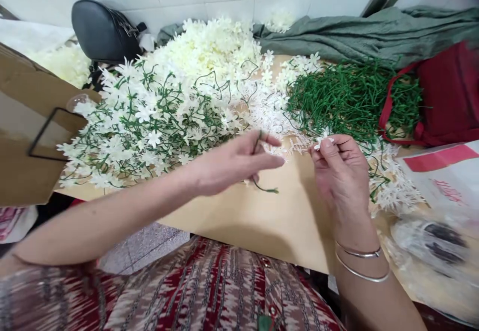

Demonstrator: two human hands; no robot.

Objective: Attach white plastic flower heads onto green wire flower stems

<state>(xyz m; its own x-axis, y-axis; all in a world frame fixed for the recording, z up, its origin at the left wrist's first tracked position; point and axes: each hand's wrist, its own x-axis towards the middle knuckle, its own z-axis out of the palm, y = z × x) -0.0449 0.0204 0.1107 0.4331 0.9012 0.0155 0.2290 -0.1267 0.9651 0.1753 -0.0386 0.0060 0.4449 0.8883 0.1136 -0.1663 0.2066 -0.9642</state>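
Note:
My right hand (339, 171) pinches a small white artificial flower (322, 140) between thumb and fingers, above the table (258, 221). To its left, my left hand (239, 164) is slightly blurred, thumb and forefinger stretched apart toward the flower. A green plastic stem (267, 189) sticks out below the left hand, apparently gripped by its curled lower fingers. Left of my hands spreads a pile of white flowers on green stems (160, 116). Loose green stems (344, 96) lie heaped beyond my right hand, and thin white pieces (265, 109) are scattered between the piles.
Cream flower heads (213, 46) are piled at the back near the tiled wall. A black bag (105, 31) and a cardboard box (33, 131) stand at left. At right are a red bag (449, 96), a printed plastic bag (445, 171) and a clear-wrapped bundle (437, 241).

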